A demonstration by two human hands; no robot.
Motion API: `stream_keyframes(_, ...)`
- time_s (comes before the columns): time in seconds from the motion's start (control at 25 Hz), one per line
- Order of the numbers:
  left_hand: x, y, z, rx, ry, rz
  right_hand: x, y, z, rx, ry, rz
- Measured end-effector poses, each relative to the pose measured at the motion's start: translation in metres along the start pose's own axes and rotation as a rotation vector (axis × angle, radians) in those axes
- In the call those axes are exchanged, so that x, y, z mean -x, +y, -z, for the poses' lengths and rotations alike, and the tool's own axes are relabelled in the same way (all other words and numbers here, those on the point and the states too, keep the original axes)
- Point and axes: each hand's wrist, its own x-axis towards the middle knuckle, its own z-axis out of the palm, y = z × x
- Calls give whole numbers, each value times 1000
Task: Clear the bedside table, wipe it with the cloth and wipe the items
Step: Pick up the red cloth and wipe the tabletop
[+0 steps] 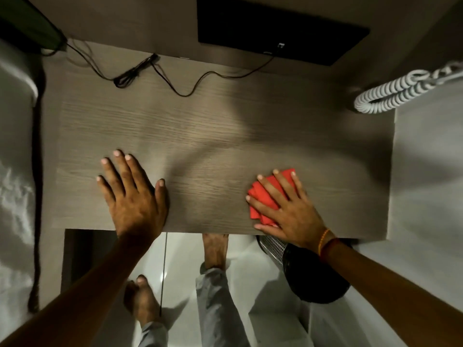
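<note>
The bedside table (213, 136) has a grey wood-grain top and fills the middle of the view. A folded red cloth (260, 194) lies near the table's front right edge. My right hand (288, 206) presses flat on the cloth with fingers spread, covering most of it. My left hand (132, 194) rests palm down on the bare tabletop at the front left, fingers apart, holding nothing.
Black cables (140, 71) trail along the table's back edge below a dark wall panel (275, 28). A white coiled phone cord (390, 93) sits at the back right. White bedding (15, 171) lies at left. A perforated metal bin (300, 266) stands under the front right edge, beside my bare feet.
</note>
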Motion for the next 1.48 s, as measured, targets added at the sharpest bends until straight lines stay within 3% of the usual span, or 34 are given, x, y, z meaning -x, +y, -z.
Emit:
stream_keyframes(0.12,0,2,1,16,13,6,2,62,5,61,-31,61)
stream_keyframes(0.32,0,5,1,8,2,10,-89,162,31,-69,63,-460)
stream_keyframes(0.44,0,4,0,12,11,-1,-99,171,28,-71,69,-503)
stream_keyframes(0.56,0,4,-2,23,18,-3,-53,146,13,-33,96,-471)
stream_keyframes(0.76,-1,3,0,27,6,-3,81,90,-15,-30,-11,-397)
stream_keyframes(0.92,-1,2,2,27,-19,4,150,96,-14,-88,-48,-688)
stream_keyframes(1.08,-1,2,3,31,-36,12,116,67,-11,-145,31,-950)
stream_keyframes(1.2,0,4,5,41,-34,14,61,18,-9,-146,81,-1010)
stream_keyframes(1.48,2,-10,15,90,-71,-64,-84,-142,3,-187,215,-627)
